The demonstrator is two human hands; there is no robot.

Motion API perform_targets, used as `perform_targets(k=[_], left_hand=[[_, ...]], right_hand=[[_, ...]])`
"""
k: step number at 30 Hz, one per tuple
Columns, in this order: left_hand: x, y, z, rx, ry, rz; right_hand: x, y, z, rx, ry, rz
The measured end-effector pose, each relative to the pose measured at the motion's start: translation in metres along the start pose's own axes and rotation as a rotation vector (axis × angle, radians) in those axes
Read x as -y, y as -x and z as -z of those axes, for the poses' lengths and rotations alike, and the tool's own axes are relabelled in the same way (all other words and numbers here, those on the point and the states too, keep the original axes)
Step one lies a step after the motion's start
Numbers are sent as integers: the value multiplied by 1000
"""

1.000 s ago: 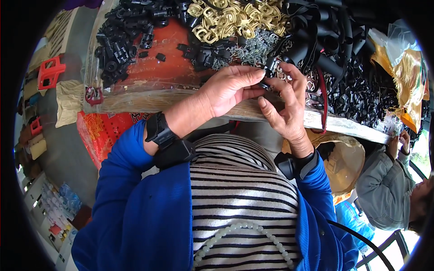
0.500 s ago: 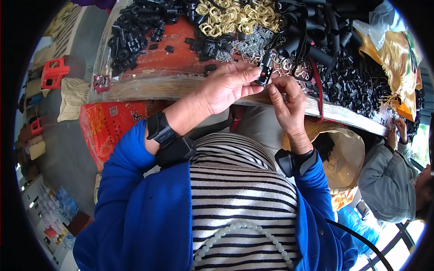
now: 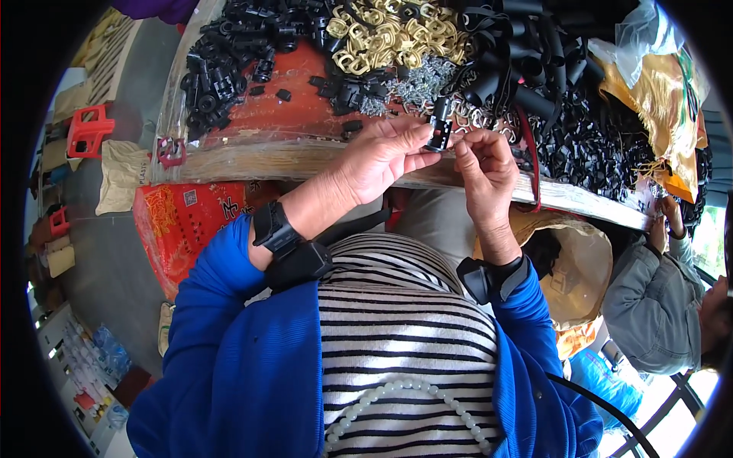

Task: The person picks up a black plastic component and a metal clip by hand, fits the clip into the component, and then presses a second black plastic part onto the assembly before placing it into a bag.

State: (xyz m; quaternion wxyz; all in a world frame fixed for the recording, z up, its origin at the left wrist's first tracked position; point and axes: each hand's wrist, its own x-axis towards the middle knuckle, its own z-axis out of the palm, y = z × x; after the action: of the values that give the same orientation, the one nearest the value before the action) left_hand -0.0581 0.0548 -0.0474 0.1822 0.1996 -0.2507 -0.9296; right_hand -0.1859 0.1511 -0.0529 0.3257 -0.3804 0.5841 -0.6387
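My left hand (image 3: pixel 372 159) is closed on a small black slotted plastic part (image 3: pixel 439 131), gripping it between thumb and fingers above the table's near edge. The part stands roughly upright, with square openings along its side. Just to its right, my right hand (image 3: pixel 489 169) has thumb and forefinger pinched together close to the part's lower end. Anything between those fingertips is too small to make out. Beyond the hands lie a heap of gold-coloured buckles (image 3: pixel 397 38), a pile of silver metal bits (image 3: pixel 420 84) and bent silver clips (image 3: pixel 467 114).
Black fittings (image 3: pixel 217 76) heap at the table's left, wide black tubes (image 3: pixel 527 65) at the back right, and small black pieces (image 3: pixel 595 149) along the right. A red strap (image 3: pixel 531 160) hangs over the wooden edge (image 3: pixel 259 159). Another person (image 3: pixel 657 305) works at the far right.
The black part has turned slightly in my left hand and shifted a little left. My right fingertips stay beside it, pinched. The view has tilted slightly.
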Motion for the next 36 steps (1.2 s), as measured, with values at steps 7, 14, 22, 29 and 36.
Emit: perform_targets(k=[7, 14, 22, 29, 36], left_hand=[[-9, -12, 11, 53, 36, 73], [-10, -20, 22, 138, 85, 114], [-13, -9, 11, 60, -8, 169], [-6, 9, -11, 2, -44, 155], [3, 20, -11, 50, -113, 173]], right_hand=[[-4, -18, 2, 68, -271, -176], [3, -29, 3, 226, -104, -177], [10, -21, 9, 137, 116, -58], [26, -3, 2, 125, 334, 230], [41, 11, 2, 143, 463, 331]])
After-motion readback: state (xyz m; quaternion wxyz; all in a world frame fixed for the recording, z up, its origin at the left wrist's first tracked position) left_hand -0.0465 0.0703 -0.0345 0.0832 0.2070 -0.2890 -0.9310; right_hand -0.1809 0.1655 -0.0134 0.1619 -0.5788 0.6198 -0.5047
